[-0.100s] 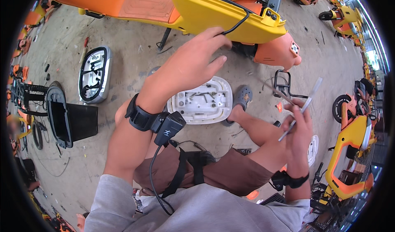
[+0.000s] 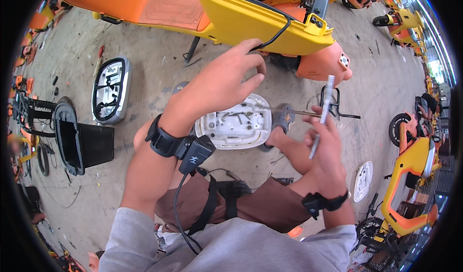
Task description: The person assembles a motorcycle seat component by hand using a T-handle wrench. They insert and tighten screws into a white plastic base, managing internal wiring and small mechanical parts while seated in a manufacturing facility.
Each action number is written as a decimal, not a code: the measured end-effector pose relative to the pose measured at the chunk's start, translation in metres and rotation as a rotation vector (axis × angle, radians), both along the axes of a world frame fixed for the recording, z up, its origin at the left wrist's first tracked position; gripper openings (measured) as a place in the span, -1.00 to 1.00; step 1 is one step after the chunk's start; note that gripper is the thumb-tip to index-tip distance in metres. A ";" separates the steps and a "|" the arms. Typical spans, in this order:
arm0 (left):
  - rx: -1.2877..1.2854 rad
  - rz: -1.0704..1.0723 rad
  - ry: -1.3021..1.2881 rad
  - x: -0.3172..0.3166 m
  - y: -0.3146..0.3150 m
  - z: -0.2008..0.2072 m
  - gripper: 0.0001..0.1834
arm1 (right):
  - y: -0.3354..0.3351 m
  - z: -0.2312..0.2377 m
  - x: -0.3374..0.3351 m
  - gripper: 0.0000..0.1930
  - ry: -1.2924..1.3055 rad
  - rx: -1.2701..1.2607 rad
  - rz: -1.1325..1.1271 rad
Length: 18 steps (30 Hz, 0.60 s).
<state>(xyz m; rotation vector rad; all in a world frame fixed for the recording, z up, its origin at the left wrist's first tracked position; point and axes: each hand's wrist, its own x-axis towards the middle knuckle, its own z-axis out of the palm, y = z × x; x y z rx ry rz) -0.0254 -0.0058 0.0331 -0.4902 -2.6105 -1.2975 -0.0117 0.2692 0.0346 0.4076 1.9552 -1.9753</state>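
At the yellow panel (image 2: 251, 28) of a scooter, my left hand (image 2: 224, 76) closes its fingertips on the loose end of a black rubber strip (image 2: 276, 38); its thumb stays apart. My right hand (image 2: 325, 139) holds a flat silver bar (image 2: 326, 98), tilted nearly upright. A thin metal rod (image 2: 301, 112) sticks out leftward from the same fingers; its tip is blurred. Between my legs lies a white oval cover (image 2: 263, 132), hollow side up, with several bolts and small parts inside it. Both hands are above it and clear of it.
A white cover with black edging (image 2: 126, 83) and a black bin (image 2: 99, 144) lie on the left. A black metal bracket (image 2: 337, 108) and another white cover (image 2: 363, 181) are on the right, near a yellow-orange scooter frame (image 2: 407, 175). A red-handled tool (image 2: 101, 52) lies far left.
My right hand has moved left and turned, bringing the bar nearer to upright and the rod nearly level. My left hand and the strip's end have shifted slightly left and down.
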 end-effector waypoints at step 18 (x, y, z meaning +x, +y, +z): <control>-0.220 -0.132 -0.332 0.018 0.016 -0.011 -0.22 | -0.050 -0.058 0.002 -0.51 -0.138 -0.293 0.302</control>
